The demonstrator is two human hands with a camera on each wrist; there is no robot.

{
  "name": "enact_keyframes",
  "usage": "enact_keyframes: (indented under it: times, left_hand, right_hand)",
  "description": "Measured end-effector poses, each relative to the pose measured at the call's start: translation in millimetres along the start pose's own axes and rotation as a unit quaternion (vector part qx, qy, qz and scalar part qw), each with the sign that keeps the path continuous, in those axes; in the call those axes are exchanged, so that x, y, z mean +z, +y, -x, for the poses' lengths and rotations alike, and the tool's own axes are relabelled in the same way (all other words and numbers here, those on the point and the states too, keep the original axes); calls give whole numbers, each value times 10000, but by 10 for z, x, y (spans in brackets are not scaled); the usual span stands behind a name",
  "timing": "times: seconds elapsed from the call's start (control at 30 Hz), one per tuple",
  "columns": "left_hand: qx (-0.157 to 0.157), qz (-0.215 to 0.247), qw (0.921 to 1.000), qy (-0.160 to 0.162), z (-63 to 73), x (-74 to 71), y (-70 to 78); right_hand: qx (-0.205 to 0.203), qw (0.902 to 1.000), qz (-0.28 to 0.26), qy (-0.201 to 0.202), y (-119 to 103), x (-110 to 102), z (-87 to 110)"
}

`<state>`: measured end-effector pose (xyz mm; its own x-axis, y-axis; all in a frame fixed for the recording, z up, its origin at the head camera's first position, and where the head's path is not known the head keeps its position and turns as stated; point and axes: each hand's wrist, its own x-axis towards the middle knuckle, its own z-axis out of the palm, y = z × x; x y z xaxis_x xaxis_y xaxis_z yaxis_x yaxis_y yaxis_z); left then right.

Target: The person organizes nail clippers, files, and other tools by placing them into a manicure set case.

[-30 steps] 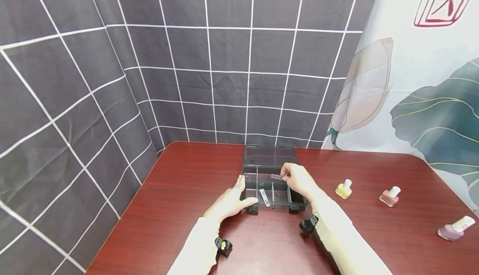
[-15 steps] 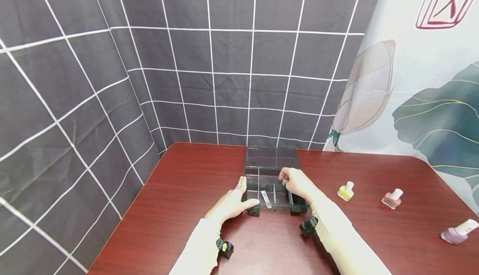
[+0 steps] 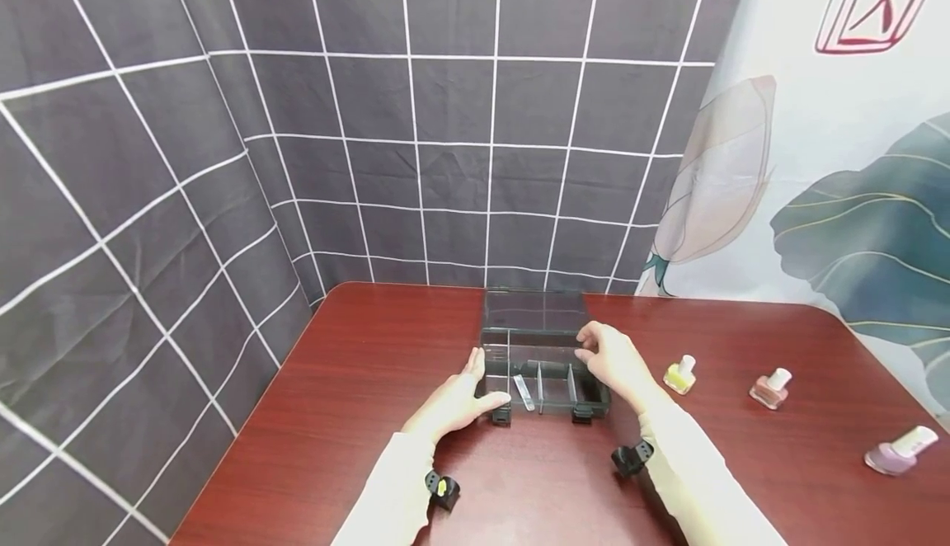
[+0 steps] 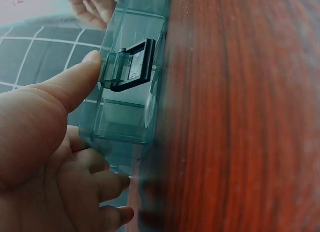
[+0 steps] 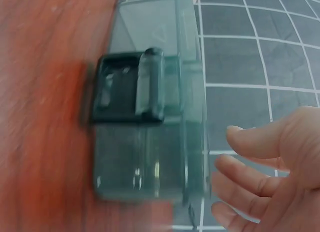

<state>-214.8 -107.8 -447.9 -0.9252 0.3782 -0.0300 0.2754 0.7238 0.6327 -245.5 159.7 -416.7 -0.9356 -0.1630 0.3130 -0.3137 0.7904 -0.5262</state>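
A clear grey-green plastic compartment box [image 3: 557,407] with its lid [image 3: 536,311] tipped back stands on the table. My left hand [image 3: 456,402] holds its left front corner, thumb at the front latch [image 4: 135,64] and fingers along the left end. My right hand [image 3: 614,364] is above the box's right end, fingers loosely bent and thumb apart, with nothing visible between them. Two clear upright dividers [image 3: 571,383] stand in the front part, and a small clear strip [image 3: 524,393] lies slanted to the left of them.
To the right of the box stand a yellow nail polish bottle [image 3: 679,374] and a pink nail polish bottle [image 3: 770,389]. A lilac nail polish bottle [image 3: 900,452] lies tilted farther right. A grey grid cloth [image 3: 445,158] hangs behind the reddish wooden table [image 3: 386,340].
One second ago my right hand pinched a clear strip over the back of the box. Its fingers have since parted and it has shifted right. The left hand has stayed at the corner.
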Motion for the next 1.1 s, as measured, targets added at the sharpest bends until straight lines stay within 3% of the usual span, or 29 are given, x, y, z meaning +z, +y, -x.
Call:
enact_keyframes:
  times: [0.37, 0.73, 1.1]
  left_hand:
    - [18, 155, 9999, -57, 8, 28, -10]
    - [146, 18, 9999, -5, -22, -20, -19]
    - [71, 61, 9999, -123, -21, -15, -3]
  right_hand:
    - [380, 9983, -53, 442, 178, -182, 256]
    - [671, 9941, 20, 850, 256, -401, 479]
    - [1061, 9849, 254, 1343, 430, -606, 714]
